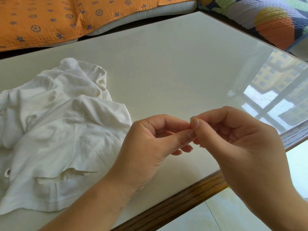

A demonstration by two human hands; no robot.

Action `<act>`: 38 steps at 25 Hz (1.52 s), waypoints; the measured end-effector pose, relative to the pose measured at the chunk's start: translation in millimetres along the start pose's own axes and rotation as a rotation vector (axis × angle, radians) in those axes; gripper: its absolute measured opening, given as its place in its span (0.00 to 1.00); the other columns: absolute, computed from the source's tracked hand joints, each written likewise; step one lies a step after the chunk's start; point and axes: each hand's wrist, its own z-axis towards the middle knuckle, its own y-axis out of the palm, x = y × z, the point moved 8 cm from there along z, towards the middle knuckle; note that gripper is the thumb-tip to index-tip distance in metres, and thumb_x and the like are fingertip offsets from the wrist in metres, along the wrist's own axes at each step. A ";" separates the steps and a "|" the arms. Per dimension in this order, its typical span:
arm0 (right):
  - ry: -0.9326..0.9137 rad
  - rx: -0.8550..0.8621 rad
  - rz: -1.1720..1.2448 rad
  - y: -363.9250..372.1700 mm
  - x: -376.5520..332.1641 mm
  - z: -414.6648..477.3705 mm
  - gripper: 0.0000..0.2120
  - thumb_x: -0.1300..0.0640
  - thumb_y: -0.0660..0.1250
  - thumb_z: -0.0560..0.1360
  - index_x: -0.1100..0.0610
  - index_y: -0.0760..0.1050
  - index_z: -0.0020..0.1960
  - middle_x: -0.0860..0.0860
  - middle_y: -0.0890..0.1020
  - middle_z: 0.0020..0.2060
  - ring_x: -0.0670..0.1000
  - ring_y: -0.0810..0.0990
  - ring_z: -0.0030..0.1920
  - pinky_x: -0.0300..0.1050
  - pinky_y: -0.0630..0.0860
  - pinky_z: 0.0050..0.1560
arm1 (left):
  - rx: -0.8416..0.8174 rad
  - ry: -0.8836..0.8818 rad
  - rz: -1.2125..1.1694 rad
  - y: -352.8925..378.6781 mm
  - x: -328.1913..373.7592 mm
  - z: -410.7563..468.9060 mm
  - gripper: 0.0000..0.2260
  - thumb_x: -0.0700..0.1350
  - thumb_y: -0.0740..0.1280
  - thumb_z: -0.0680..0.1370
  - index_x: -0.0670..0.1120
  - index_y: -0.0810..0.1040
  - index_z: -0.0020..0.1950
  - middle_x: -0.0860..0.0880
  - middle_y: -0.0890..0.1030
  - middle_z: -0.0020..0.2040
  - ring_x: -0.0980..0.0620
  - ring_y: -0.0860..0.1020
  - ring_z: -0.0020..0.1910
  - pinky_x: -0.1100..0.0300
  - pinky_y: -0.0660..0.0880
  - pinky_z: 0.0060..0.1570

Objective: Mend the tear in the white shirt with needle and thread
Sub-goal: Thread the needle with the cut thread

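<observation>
**Fingertips meeting over the table, torn shirt lying to the left**

The white shirt [63, 124] is lying crumpled on the left part of the pale table [166, 64], well apart from my hands. Its cloth is rumpled into soft folds, and the tear [66, 175] is gaping as a ragged slit near the lower hem, its edges curling outward.

I am holding both hands above the table's near wooden edge [183, 194], fingertips touching. My left hand [150, 144] is curling its fingers inward, thumb and forefinger pressing together at the tips; whether thread is lying between them I cannot tell. My right hand [241, 144] is pinching, between thumb and forefinger, a tiny dark point that looks like the needle [191, 117], only its end showing above the thumbnail. The other right fingers are folding loosely toward the palm.
</observation>
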 end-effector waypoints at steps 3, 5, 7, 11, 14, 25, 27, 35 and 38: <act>0.013 0.001 -0.016 0.0 1.9 0.5 0.03 0.53 0.74 0.70 0.46 0.82 0.39 0.43 0.84 0.33 0.48 0.83 0.37 0.38 0.79 0.38 | 0.009 0.007 0.015 -0.7 -0.1 -0.1 0.06 0.51 0.74 0.66 0.55 0.86 0.42 0.52 0.85 0.35 0.53 0.84 0.35 0.65 0.77 0.37; 0.041 -0.010 -0.003 0.2 4.4 1.0 0.04 0.54 0.76 0.71 0.47 0.83 0.39 0.44 0.84 0.33 0.48 0.83 0.36 0.40 0.79 0.38 | 0.017 0.011 0.023 -1.4 -0.5 -0.2 0.06 0.51 0.74 0.66 0.55 0.86 0.41 0.51 0.85 0.36 0.53 0.84 0.36 0.64 0.77 0.38; 0.097 -0.035 0.092 1.5 8.9 2.1 0.01 0.53 0.73 0.69 0.50 0.84 0.39 0.47 0.84 0.32 0.47 0.82 0.34 0.38 0.78 0.36 | 0.021 0.013 0.018 -2.0 -0.4 -0.4 0.05 0.51 0.74 0.66 0.55 0.86 0.41 0.50 0.86 0.37 0.52 0.84 0.36 0.63 0.77 0.38; 0.197 -0.086 0.258 4.6 18.5 4.1 0.07 0.51 0.72 0.66 0.53 0.85 0.40 0.52 0.84 0.32 0.48 0.81 0.33 0.36 0.76 0.36 | 0.038 0.013 0.014 -4.2 -0.9 0.0 0.08 0.52 0.74 0.65 0.54 0.86 0.43 0.49 0.86 0.37 0.52 0.84 0.36 0.63 0.78 0.39; 0.215 -0.103 0.286 5.3 20.4 4.4 0.07 0.51 0.72 0.66 0.53 0.85 0.41 0.54 0.84 0.32 0.49 0.81 0.33 0.37 0.77 0.36 | 0.047 0.019 0.009 -4.8 -1.5 -0.1 0.09 0.51 0.74 0.65 0.52 0.86 0.43 0.49 0.85 0.36 0.52 0.84 0.35 0.63 0.78 0.38; 0.265 -0.138 0.159 7.0 18.3 0.7 0.11 0.43 0.71 0.63 0.49 0.84 0.40 0.53 0.81 0.27 0.48 0.78 0.31 0.51 0.74 0.37 | 0.091 0.074 -0.046 -8.7 3.3 0.5 0.12 0.50 0.72 0.67 0.56 0.86 0.49 0.54 0.81 0.33 0.56 0.80 0.33 0.66 0.77 0.39; 0.271 -0.148 0.154 7.7 18.7 0.6 0.12 0.43 0.70 0.63 0.49 0.84 0.40 0.52 0.81 0.27 0.48 0.78 0.31 0.52 0.73 0.37 | 0.087 0.098 0.009 -8.3 4.1 0.5 0.11 0.51 0.71 0.68 0.56 0.86 0.48 0.55 0.81 0.32 0.57 0.79 0.33 0.66 0.77 0.39; 0.330 -0.192 0.196 10.0 22.8 0.9 0.13 0.43 0.71 0.61 0.50 0.84 0.40 0.53 0.81 0.27 0.46 0.77 0.30 0.40 0.72 0.34 | 0.111 0.107 0.083 -10.2 2.2 1.2 0.09 0.54 0.71 0.69 0.53 0.85 0.46 0.53 0.79 0.31 0.56 0.79 0.32 0.65 0.77 0.39; 0.388 -0.230 0.240 13.3 26.0 0.1 0.14 0.44 0.71 0.60 0.51 0.85 0.40 0.53 0.80 0.27 0.46 0.76 0.30 0.39 0.72 0.33 | 0.135 0.111 0.116 -11.9 2.3 0.3 0.10 0.55 0.70 0.69 0.53 0.85 0.46 0.53 0.79 0.31 0.56 0.79 0.33 0.65 0.77 0.39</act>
